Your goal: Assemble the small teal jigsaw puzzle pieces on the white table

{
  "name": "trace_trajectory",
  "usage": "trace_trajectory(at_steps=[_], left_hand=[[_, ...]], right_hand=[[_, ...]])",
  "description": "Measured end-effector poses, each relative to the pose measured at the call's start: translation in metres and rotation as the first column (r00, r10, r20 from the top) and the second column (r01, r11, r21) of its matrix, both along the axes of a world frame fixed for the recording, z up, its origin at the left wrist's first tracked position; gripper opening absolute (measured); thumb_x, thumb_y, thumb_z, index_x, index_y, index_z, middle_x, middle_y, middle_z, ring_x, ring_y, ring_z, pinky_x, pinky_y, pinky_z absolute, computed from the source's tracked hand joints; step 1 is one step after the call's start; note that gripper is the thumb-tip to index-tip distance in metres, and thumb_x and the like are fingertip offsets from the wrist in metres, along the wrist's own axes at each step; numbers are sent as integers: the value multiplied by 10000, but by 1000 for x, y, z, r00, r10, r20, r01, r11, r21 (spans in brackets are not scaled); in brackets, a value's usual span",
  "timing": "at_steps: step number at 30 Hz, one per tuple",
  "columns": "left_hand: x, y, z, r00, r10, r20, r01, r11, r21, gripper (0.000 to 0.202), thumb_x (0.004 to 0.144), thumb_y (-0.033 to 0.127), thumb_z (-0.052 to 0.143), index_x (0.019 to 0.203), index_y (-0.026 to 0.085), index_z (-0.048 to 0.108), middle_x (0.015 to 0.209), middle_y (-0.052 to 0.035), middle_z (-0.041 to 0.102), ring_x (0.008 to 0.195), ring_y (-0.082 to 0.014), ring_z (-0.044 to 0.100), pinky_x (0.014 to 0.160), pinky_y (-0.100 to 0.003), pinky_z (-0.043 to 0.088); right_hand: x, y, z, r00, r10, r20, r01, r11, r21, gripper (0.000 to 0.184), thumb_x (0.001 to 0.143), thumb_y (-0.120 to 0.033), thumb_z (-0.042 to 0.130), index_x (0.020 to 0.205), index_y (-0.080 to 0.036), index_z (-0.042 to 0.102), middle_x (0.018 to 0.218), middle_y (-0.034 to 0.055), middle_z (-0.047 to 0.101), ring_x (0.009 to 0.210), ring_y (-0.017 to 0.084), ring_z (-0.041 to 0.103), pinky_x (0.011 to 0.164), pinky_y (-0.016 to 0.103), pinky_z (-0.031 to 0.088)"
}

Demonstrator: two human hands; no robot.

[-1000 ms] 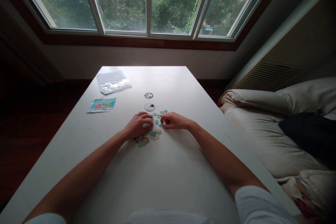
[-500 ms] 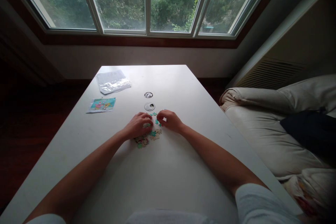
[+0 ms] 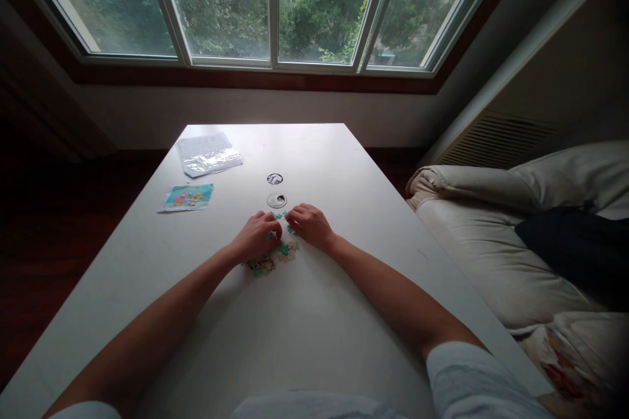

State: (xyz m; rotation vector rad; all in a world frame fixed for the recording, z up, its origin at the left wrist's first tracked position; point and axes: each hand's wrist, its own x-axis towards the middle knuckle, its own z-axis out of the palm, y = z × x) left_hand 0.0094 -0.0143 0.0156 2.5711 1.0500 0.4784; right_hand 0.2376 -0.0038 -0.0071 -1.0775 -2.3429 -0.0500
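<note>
Puzzle pieces just beneath left grip

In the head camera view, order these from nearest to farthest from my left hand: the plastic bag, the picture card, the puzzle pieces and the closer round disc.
1. Puzzle pieces, under and beside the left hand.
2. Closer round disc, just beyond the hand.
3. Picture card, off to the left.
4. Plastic bag, far left, beyond the card.
</note>
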Motion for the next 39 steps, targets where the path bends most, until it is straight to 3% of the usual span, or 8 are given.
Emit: trace_trajectory(at_steps=[8,14,20,25,29,31,34,39], left_hand=[[-1,2,-1,999,30,41,-28,998,-55,58,841,236,657,877,254,699,997,-34,659,975,-240,539,910,-374,443],[-7,4,7,1000,-2,21,3,999,-52,75,858,278,672,921,258,706,990,-36,657,982,-241,541,919,-372,441],[-9,4,18,995,-85,-47,83,995,-47,81,873,270,665,930,255,721,986,-43,642,949,-226,548,867,-344,439],[-8,2,18,995,-92,-35,90,995,-46,63,860,230,659,894,239,711,970,-41,644,941,-219,552,857,-332,440],[-9,5,16,995,-90,50,94,992,-86,65,875,233,630,881,240,695,938,-25,660,930,-207,560,853,-321,454],[-11,8,15,995,-29,91,37,996,-82,69,888,242,612,887,242,681,919,-18,669,917,-205,570,842,-324,461],[-19,15,10,985,136,105,-137,991,1,70,898,243,588,889,236,657,914,-26,675,891,-213,580,814,-348,462],[-33,26,0,942,330,54,-334,919,208,101,911,215,544,899,227,644,919,-61,661,886,-241,577,831,-397,440]], right_hand=[[10,4,0,996,85,-2,-85,996,-10,124,976,-245,574,929,-214,685,924,57,702,929,201,559,856,335,381],[19,2,5,991,134,-26,-135,987,-81,108,951,-238,578,894,-209,665,865,49,692,851,190,562,822,324,380],[23,-7,25,952,305,25,-285,914,-288,140,863,-217,622,729,-204,586,677,-12,594,663,139,499,703,274,352],[22,-14,39,926,372,66,-318,861,-396,123,814,-306,707,859,-214,640,687,-32,603,658,130,508,677,260,323],[18,-16,40,914,400,68,-337,843,-420,50,812,-223,679,848,-214,645,700,-31,623,676,125,523,688,252,335],[18,-15,38,913,404,51,-351,843,-408,28,822,-193,658,816,-215,641,703,-34,622,673,119,523,696,249,350],[18,-14,33,913,406,27,-366,848,-384,71,825,-153,637,795,-217,641,711,-39,622,668,110,525,690,239,368],[13,-11,23,948,319,19,-298,905,-302,87,850,-141,634,850,-219,673,734,-23,644,685,120,548,691,242,387]])
